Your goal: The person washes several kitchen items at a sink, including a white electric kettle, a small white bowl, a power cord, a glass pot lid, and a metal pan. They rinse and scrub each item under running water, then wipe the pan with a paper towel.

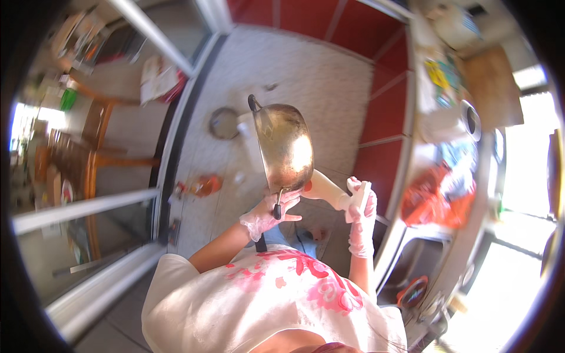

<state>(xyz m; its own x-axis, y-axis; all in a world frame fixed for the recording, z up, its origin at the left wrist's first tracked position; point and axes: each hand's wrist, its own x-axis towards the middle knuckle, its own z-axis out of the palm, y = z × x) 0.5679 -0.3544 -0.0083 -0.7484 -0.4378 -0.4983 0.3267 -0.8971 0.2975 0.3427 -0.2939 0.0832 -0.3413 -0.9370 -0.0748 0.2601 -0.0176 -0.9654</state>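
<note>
A brownish metal pot [287, 150] with two black-tipped handles hangs on its side above the floor, its opening turned left. My left hand [273, 212], in a clear thin glove, holds it near the lower handle; the thumb and fingers are partly hidden behind the pot. To the right, my right hand [363, 220], gloved too, is closed around a white block-like piece [364, 194]. A cream-coloured tapered container [326, 190], possibly a bottle, reaches from that hand to the pot's underside, with a small red part at its far end. Whether it touches the pot cannot be told.
Red cabinets [388, 101] and a counter carrying an orange plastic bag [441, 194] and a white cylindrical vessel [454, 121] stand at the right, beside a metal sink [415, 260]. White-framed glass doors [176, 145] are at the left. A round dark-rimmed object [224, 123] and an orange-and-clear item [206, 185] lie on the floor.
</note>
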